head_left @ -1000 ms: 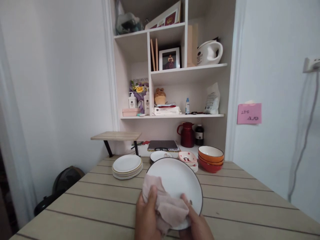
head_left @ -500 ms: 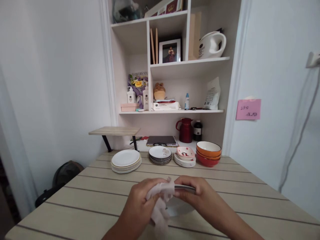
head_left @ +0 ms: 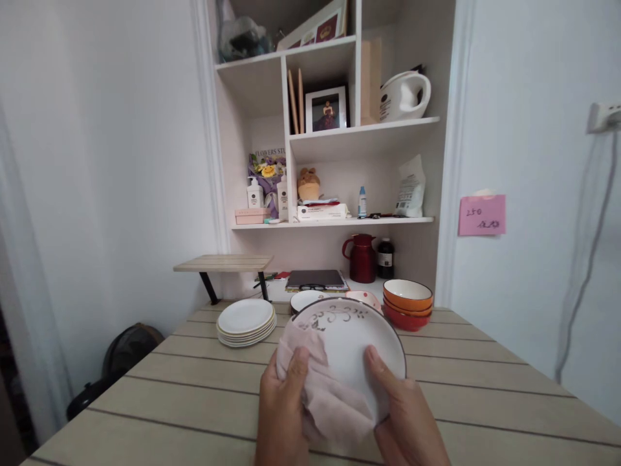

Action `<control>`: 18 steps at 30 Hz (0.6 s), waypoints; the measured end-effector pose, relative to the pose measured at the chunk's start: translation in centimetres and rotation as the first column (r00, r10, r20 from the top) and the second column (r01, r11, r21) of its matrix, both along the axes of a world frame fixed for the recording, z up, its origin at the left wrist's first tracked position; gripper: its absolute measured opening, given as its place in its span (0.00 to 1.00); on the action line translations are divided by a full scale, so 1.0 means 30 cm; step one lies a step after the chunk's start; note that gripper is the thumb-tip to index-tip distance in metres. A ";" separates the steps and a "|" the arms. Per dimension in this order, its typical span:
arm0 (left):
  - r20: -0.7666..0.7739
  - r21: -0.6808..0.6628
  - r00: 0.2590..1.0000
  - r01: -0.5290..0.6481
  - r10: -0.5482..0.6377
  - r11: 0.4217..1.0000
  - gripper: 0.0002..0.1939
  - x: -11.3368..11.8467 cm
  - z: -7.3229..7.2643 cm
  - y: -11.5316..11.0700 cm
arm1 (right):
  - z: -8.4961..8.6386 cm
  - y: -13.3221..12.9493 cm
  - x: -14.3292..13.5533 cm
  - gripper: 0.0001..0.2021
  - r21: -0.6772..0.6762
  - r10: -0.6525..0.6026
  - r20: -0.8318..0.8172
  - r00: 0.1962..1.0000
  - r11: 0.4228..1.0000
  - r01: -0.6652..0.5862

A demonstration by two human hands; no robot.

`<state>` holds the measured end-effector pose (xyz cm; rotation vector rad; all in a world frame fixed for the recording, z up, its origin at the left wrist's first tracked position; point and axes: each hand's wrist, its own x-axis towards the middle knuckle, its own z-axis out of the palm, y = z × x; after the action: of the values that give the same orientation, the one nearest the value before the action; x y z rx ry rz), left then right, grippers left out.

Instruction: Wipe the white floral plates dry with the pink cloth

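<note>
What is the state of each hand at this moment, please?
Left hand: closed, holding the pale pink cloth against the dark-rimmed white plate.
Right hand: closed on the plate's right side, thumb on its face.

One held plate [head_left: 347, 356], one cloth [head_left: 334, 404]

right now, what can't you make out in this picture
All in the head view:
Held plate: underside, facing away from the camera.
Left hand: most fingers, behind the cloth and held plate.
Pink dish: lower part, behind the held plate.
Pink note: lower line, too small to read.
Right hand: forearm cut off by the bottom edge.
</note>
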<state>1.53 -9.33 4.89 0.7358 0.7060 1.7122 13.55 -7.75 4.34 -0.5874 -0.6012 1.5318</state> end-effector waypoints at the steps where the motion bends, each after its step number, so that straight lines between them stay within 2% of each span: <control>1: 0.051 -0.028 0.999 -0.016 0.017 0.999 0.29 0.017 -0.015 0.000 | -0.012 0.004 -0.018 0.33 -0.038 0.009 -0.043 0.999 0.999 -0.010; 6: 0.121 -0.135 0.981 -0.135 0.152 0.982 0.32 0.074 -0.086 0.015 | -0.102 0.028 -0.103 0.36 -0.149 0.011 -0.149 0.989 0.988 -0.034; 9: 0.149 -0.150 0.974 -0.149 0.171 0.977 0.32 0.069 -0.105 0.021 | -0.156 0.030 -0.123 0.37 -0.174 0.012 -0.142 0.990 0.984 -0.037; 11: 0.150 -0.156 0.978 -0.124 0.148 0.980 0.31 0.044 -0.106 0.017 | -0.175 0.029 -0.105 0.38 -0.158 0.032 -0.087 0.996 0.986 -0.045; 13: 0.100 -0.147 0.989 -0.097 0.112 0.984 0.29 0.001 -0.098 0.006 | -0.169 0.031 -0.056 0.40 -0.082 0.030 0.041 0.999 0.996 -0.026; 16: -0.132 -0.092 0.986 -0.110 0.098 0.990 0.26 -0.075 -0.066 -0.022 | -0.113 0.040 0.046 0.41 0.134 -0.064 0.340 0.938 0.991 0.018; 18: -0.318 -0.033 0.944 -0.105 0.089 0.994 0.23 -0.118 -0.027 -0.040 | -0.056 0.043 0.104 0.37 0.244 -0.036 0.511 0.859 0.964 -0.104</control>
<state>-2.00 -10.54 4.07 0.9666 1.0169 1.6754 16.68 -6.45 2.67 -0.7867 -1.2127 1.2934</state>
